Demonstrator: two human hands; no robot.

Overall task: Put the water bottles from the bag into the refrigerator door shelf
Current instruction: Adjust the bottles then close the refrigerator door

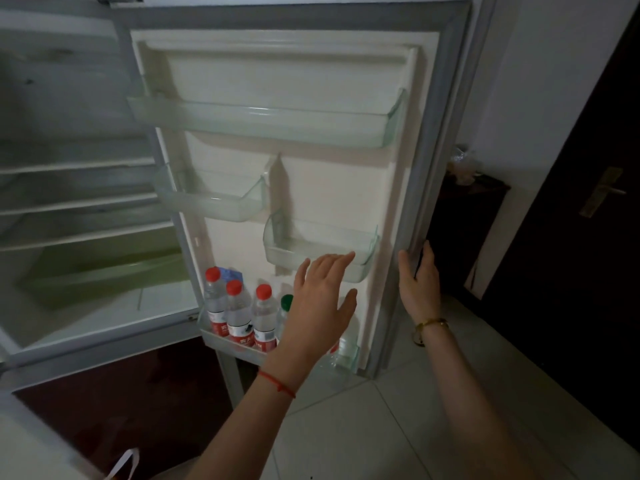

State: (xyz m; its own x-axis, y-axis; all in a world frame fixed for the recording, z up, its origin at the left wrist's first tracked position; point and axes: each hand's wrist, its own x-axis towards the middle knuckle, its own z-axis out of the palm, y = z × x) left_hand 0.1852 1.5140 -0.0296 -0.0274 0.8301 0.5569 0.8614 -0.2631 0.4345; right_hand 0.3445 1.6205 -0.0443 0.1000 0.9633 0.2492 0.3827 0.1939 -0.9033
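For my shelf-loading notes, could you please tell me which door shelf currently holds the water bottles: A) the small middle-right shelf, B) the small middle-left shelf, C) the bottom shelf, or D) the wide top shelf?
C: the red-capped water bottles stand upright in the bottom door shelf, partly hidden behind the left hand, while the top shelf and both small middle shelves show nothing inside.

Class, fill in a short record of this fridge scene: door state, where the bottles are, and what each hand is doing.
door: refrigerator door open
bottles: three red-capped bottles and a green-capped bottle upright in the bottom door shelf
upper bins: nothing seen in them
left hand: left hand open, empty, before the shelves
right hand: right hand on the door's edge
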